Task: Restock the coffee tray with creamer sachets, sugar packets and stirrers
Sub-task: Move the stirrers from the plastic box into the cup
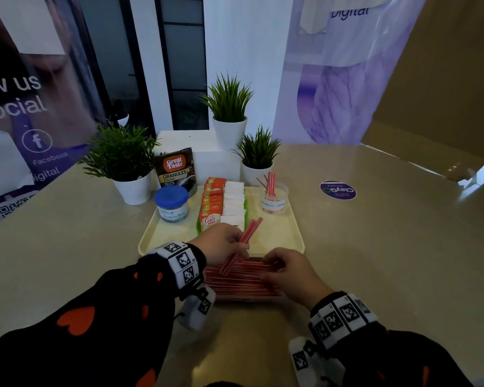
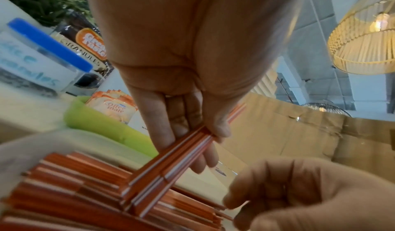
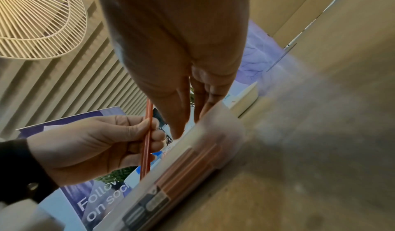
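A clear box of red-and-white stirrers (image 1: pixel 235 277) lies on the table just in front of the cream tray (image 1: pixel 277 233). My left hand (image 1: pixel 239 241) pinches a small bundle of stirrers (image 2: pixel 183 153) above the box, their tips pointing over the tray. My right hand (image 1: pixel 271 268) curls over the box's right end, its fingertips (image 2: pixel 229 206) pinching at the stirrers there. On the tray a green holder (image 2: pixel 102 125) carries creamer sachets (image 1: pixel 211 208) and white sugar packets (image 1: pixel 234 202). A clear cup (image 1: pixel 273 198) at the tray's back right holds a few stirrers.
A blue-lidded coffee jar (image 1: pixel 171 203) stands on the tray's left, with a coffee pouch (image 1: pixel 175 170) behind it. Three potted plants (image 1: pixel 123 163) and a white block line the back. A round sticker (image 1: pixel 337 189) is on the table at right, and a cardboard wall (image 1: pixel 444 93) rises beyond it.
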Motion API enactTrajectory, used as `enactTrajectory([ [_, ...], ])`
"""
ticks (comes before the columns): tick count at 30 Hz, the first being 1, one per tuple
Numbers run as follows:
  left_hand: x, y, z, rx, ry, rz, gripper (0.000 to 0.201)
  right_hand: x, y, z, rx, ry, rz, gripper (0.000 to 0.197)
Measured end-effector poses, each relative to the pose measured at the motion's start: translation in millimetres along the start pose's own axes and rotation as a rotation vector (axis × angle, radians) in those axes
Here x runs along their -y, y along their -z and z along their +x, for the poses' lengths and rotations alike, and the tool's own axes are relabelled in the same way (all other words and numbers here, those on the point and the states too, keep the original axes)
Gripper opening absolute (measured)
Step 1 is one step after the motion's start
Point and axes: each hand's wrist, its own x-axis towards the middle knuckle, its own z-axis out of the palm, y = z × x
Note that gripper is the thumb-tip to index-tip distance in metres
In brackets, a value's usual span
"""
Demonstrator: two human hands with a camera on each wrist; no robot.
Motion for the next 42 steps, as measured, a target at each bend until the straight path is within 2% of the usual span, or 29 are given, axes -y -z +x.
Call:
enactTrajectory([
  [2, 2.0, -2.3, 1.8, -0.018, 0.026, -0.119, 0.009, 4.6, -0.1, -3.8, 0.143, 0.018, -0.159, 0.043],
  [4, 2.5, -4.7, 3.3, -0.045, 0.034, -0.25, 0.006, 9.5, -1.6, -4.3, 0.199, 0.042, -0.284, 0.049],
  [10, -10.3, 1.2, 20.6, -0.152, 0.054, -0.431, 0.008, 12.2, -6.7, -0.3, 0.195, 0.074, -0.364, 0.038],
  [13, -22.2, 10.7, 43.2, -0.18, 0.074, -0.569, 0.008, 8.2, -6.2, -0.4, 0.177, 0.099, -0.361, 0.032],
  [16, -40.2, 22.1, 67.0, -0.241, 0.08, -0.598, 0.011, 6.9, -3.4, 1.1, 0.179, 0.127, -0.356, 0.024],
  [20, -52.0, 32.1, 111.2, -0.305, 0.082, -0.496, 0.009, 7.6, 4.4, 9.0, 0.186, 0.192, -0.309, 0.023],
  [22, -52.3, 32.2, 136.3, -0.278, 0.067, -0.419, 0.002, 6.0, 11.4, 13.4, 0.165, 0.175, -0.229, 0.029],
  [24, -51.5, 31.0, 162.6, -0.322, 0.091, -0.323, 0.01, 1.1, 19.1, 17.9, 0.138, 0.144, -0.14, 0.033],
  [26, -53.8, 26.7, 179.6, -0.384, 0.069, -0.296, 0.015, -4.8, 24.2, 21.7, 0.137, 0.123, -0.07, 0.031],
  [31, -52.4, 20.0, 209.9, -0.473, 0.068, -0.135, 0.003, -14.3, 27.3, 24.2, 0.159, 0.086, 0.122, 0.023],
  [34, -46.1, 16.9, 224.2, -0.465, 0.081, -0.037, 0.007, -16.5, 29.2, 28.1, 0.179, 0.089, 0.154, 0.02],
  [37, -42.1, 14.9, 228.8, -0.371, 0.066, 0.132, 0.017, -19.3, 29.1, 32.7, 0.196, 0.069, 0.171, 0.019],
  [40, -37.0, 14.3, 228.2, -0.353, 0.116, 0.113, 0.023, -21.3, 28.9, 33.7, 0.194, 0.055, 0.19, 0.018],
  [42, -34.9, 15.0, 225.6, -0.348, 0.148, 0.073, 0.035, -20.6, 28.9, 33.1, 0.195, 0.048, 0.209, 0.018],
])
